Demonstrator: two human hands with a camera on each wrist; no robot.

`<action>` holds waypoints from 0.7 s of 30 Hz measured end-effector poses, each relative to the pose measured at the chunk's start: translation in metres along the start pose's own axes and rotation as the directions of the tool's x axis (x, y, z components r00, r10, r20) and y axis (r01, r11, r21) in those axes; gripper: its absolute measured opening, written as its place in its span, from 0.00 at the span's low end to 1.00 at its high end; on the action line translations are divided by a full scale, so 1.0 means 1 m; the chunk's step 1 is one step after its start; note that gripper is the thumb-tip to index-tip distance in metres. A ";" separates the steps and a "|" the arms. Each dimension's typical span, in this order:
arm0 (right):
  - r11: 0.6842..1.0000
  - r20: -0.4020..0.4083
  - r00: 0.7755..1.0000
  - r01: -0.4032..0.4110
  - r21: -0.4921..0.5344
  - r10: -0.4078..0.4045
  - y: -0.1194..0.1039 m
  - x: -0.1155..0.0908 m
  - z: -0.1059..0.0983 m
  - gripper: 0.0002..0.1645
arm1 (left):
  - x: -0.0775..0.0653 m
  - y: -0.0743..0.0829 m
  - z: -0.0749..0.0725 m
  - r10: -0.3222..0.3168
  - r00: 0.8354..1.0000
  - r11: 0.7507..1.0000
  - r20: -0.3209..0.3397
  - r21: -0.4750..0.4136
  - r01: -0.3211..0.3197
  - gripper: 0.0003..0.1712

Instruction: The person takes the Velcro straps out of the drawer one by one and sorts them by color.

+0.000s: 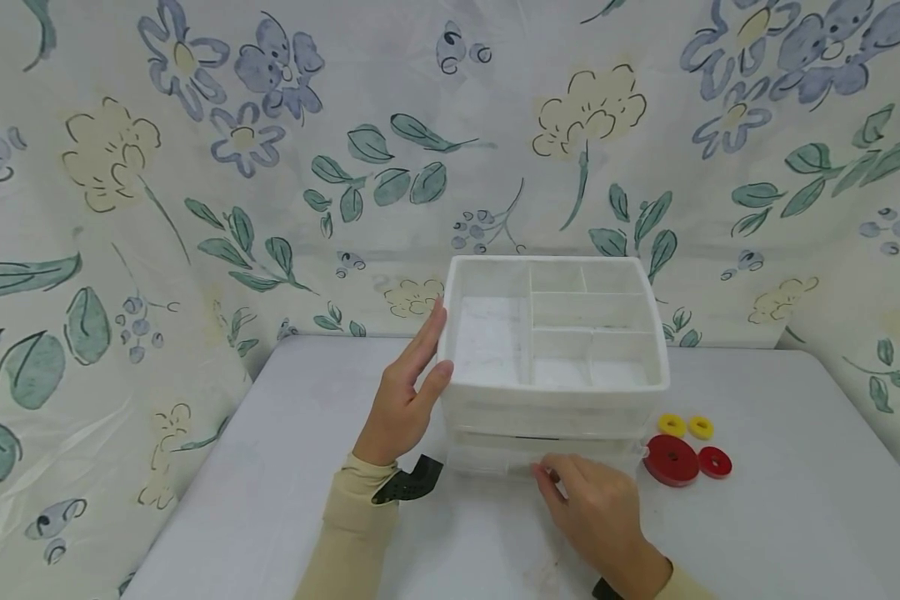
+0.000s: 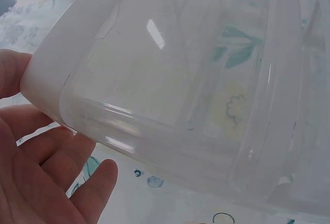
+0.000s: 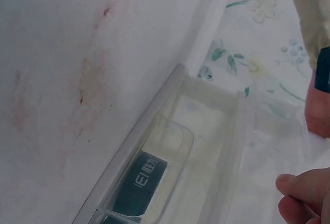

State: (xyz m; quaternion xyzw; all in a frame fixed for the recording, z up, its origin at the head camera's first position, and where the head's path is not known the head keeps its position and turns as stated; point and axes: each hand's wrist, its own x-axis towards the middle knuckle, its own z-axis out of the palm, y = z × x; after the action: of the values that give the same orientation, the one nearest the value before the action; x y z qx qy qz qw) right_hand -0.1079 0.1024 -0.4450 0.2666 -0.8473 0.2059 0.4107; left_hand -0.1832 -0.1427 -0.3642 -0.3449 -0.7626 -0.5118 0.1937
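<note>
A white plastic drawer organizer (image 1: 555,390) stands on the table, with a divided tray on top and translucent drawers below. My left hand (image 1: 405,400) lies along its left side, fingers straight and thumb at the front corner. In the left wrist view, the left hand (image 2: 41,167) touches the rounded corner, its lower fingers loose. My right hand (image 1: 596,504) is at the front of the lower drawer (image 1: 480,454), fingers curled and thumb against the index finger at its lower edge. In the right wrist view, the right fingertips (image 3: 291,183) overlap the translucent front.
Right of the organizer lie a large red disc (image 1: 672,460), a smaller red disc (image 1: 716,462) and two yellow rings (image 1: 672,425). A dark teal label (image 3: 142,185) with white characters shows inside the translucent plastic. Floral cloth (image 1: 495,167) hangs behind the table (image 1: 780,533).
</note>
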 end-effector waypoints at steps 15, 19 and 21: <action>1.000 0.005 1.000 -0.001 0.003 0.001 0.007 0.004 0.007 0.18 | -0.002 -0.001 0.001 0.010 1.000 1.000 -0.008 0.003 -0.010 0.34; 1.000 -0.012 1.000 -0.007 -0.002 0.007 0.008 0.005 0.009 0.18 | -0.002 -0.001 0.001 0.014 1.000 1.000 -0.007 0.005 -0.014 0.34; 1.000 -0.017 1.000 -0.011 -0.005 0.011 0.008 0.006 0.010 0.18 | -0.002 -0.001 0.002 0.018 1.000 1.000 -0.006 0.004 -0.018 0.34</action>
State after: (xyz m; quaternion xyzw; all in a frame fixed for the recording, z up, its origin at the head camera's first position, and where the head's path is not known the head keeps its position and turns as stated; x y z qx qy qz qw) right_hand -0.1215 0.1010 -0.4469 0.2592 -0.8458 0.2079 0.4173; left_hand -0.1829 -0.1422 -0.3666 -0.3499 -0.7598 -0.5096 0.2013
